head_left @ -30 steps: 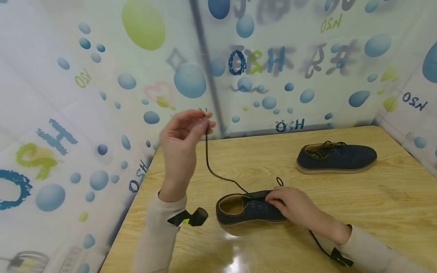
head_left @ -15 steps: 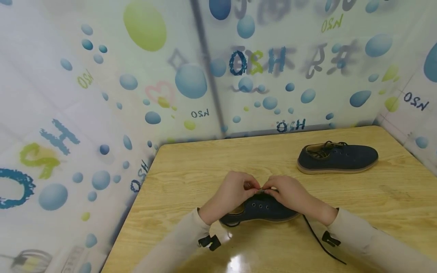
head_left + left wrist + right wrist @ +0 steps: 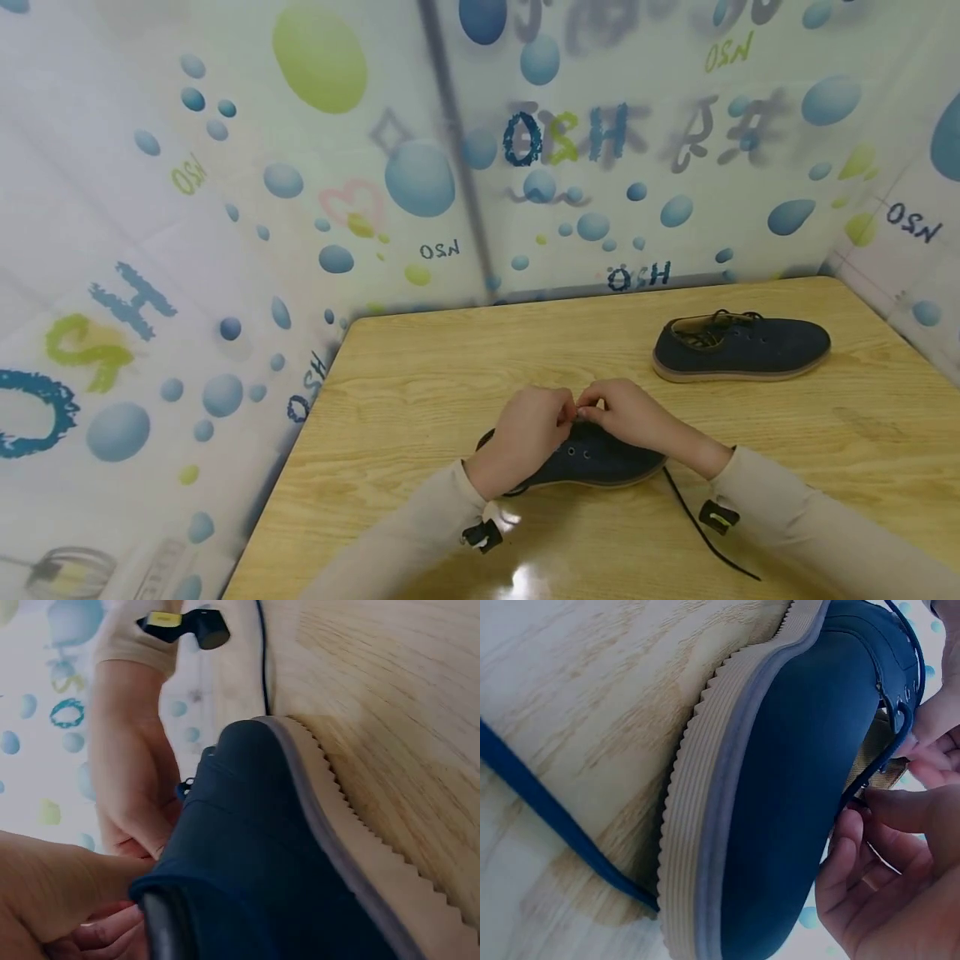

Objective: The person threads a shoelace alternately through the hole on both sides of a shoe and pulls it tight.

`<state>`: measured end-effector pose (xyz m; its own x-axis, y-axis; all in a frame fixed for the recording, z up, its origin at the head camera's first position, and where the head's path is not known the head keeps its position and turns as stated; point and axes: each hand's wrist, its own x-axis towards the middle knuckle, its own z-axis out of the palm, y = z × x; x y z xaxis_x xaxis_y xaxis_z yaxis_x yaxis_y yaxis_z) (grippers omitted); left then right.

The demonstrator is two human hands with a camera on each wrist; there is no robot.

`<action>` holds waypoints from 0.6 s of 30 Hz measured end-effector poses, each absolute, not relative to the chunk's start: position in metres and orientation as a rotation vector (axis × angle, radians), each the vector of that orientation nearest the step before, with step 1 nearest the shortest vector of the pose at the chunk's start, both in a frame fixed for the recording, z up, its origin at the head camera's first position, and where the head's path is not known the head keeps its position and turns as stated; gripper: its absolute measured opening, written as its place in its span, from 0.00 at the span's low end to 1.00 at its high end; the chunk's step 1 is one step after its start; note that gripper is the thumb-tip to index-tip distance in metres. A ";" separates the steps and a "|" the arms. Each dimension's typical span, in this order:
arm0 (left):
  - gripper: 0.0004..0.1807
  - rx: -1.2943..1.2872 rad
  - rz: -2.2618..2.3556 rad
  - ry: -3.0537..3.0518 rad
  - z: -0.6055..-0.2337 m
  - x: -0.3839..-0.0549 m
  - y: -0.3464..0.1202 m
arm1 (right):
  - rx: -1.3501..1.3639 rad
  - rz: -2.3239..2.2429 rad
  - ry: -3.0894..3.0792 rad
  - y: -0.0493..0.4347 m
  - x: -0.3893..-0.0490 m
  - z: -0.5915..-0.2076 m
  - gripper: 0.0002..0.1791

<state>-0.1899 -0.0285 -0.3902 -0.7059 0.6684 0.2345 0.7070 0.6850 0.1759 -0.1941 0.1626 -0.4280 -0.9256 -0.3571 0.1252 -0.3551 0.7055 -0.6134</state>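
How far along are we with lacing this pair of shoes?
Looks done: the far shoe, its lace in place. In hand: the near shoe, where the left hand and right hand meet at its shoelace. Probably to do: the visible near-side eyelets, which look bare, and the loose end trailing on the table.

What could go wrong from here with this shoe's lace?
The thin lace could slip from the right hand, which seems to hold it only in a fingertip pinch, with the left hand crowding close. The loose lace length on the table, near the right sleeve, might get caught.
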 end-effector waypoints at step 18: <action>0.05 -1.036 -0.177 -2.683 -0.400 -0.186 -0.011 | -0.581 -1.124 2.865 0.165 -0.195 -0.429 0.11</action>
